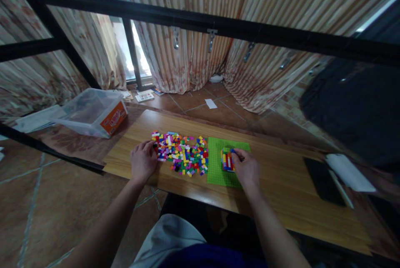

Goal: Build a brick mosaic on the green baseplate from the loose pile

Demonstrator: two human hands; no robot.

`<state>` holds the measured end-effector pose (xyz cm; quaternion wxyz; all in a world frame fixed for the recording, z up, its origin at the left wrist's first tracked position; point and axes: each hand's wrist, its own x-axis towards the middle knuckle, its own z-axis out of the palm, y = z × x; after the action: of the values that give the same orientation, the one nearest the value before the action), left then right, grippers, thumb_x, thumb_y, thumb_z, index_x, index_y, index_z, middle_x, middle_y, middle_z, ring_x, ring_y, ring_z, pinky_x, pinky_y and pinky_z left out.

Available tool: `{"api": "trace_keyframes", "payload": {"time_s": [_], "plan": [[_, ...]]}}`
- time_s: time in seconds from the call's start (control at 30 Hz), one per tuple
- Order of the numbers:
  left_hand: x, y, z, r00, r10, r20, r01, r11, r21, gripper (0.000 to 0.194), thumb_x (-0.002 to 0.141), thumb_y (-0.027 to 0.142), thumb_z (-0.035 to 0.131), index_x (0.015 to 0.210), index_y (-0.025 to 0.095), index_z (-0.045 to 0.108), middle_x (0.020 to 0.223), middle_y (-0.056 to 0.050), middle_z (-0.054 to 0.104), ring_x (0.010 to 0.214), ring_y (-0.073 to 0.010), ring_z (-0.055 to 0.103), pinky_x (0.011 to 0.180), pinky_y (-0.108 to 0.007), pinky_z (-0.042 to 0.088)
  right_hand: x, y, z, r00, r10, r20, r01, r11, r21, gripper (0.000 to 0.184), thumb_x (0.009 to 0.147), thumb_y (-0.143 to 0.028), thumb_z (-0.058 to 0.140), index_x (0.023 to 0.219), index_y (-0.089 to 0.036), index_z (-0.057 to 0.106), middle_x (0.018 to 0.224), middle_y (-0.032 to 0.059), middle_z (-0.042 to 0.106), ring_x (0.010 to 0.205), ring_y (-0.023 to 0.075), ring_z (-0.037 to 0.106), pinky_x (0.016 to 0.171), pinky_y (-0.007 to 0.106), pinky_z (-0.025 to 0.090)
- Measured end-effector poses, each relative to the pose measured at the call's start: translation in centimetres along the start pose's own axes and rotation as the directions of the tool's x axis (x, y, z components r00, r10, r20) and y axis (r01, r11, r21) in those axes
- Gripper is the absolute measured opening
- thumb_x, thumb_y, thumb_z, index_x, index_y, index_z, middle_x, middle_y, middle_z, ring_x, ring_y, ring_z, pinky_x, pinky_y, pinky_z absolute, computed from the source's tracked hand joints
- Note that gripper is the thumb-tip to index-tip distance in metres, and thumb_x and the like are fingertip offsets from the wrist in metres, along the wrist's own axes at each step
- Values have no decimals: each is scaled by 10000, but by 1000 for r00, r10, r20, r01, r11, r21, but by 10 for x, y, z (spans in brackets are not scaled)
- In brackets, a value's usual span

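Note:
A loose pile of small toy bricks (184,153) in many colours is spread over the wooden table. At its left edge, my left hand (143,160) has its fingers curled together; what lies in them, if anything, is too small to make out. A green baseplate (215,168) adjoins the pile on the right. On it stands a low block of toy bricks (227,162) with red, white, yellow and blue rows. My right hand (248,169) covers this block's right side, fingertips pinched at a blue toy brick (232,150) on its far edge.
The narrow wooden table (287,176) bears a dark flat object (321,180) and a white item (348,172) at its right end. A clear plastic bin (90,112) with an orange label stands left. A black metal bar (187,16) crosses ahead, before curtains (193,60).

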<state>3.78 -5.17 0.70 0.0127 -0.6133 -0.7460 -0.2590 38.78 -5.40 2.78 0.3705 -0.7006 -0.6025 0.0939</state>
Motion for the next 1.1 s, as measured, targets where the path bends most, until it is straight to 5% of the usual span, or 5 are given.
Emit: {"api": "trace_keyframes", "payload": {"time_s": [0.23, 0.53, 0.77, 1.1], "plan": [[0, 1, -1, 1000, -5, -2, 5, 1000, -27, 375, 867, 225, 439, 1173, 223, 656, 1203, -78, 663, 1104, -277, 566, 972, -440, 410, 6, 4, 8, 994, -108, 33, 110, 992, -57, 350, 826, -439, 511, 952, -193, 724, 875, 95, 709, 824, 236, 622, 810, 401, 477], [-1, 2, -1, 1000, -4, -3, 3, 1000, -23, 379, 868, 219, 439, 1179, 218, 655, 1203, -74, 662, 1101, -273, 564, 972, -429, 407, 13, 9, -5, 988, -48, 146, 33, 995, 97, 356, 797, -473, 553, 926, -195, 736, 938, 91, 711, 850, 227, 634, 821, 392, 488], [-1, 2, 0, 1000, -2, -8, 1, 999, -35, 371, 883, 227, 432, 1180, 222, 654, 1213, -73, 659, 1102, -270, 564, 973, -431, 404, 21, 15, -14, 992, -56, 115, 44, 993, 108, 377, 830, -470, 506, 949, -200, 740, 967, 93, 714, 903, 236, 630, 868, 412, 471], [-2, 3, -2, 1000, -14, 4, 14, 999, -36, 375, 878, 221, 430, 1180, 221, 652, 1210, -69, 660, 1109, -270, 557, 974, -425, 398, 23, 28, 0, 979, -115, 169, 93, 987, 133, 385, 859, -509, 496, 968, -230, 738, 1029, 85, 712, 1010, 234, 613, 978, 453, 421]]}}
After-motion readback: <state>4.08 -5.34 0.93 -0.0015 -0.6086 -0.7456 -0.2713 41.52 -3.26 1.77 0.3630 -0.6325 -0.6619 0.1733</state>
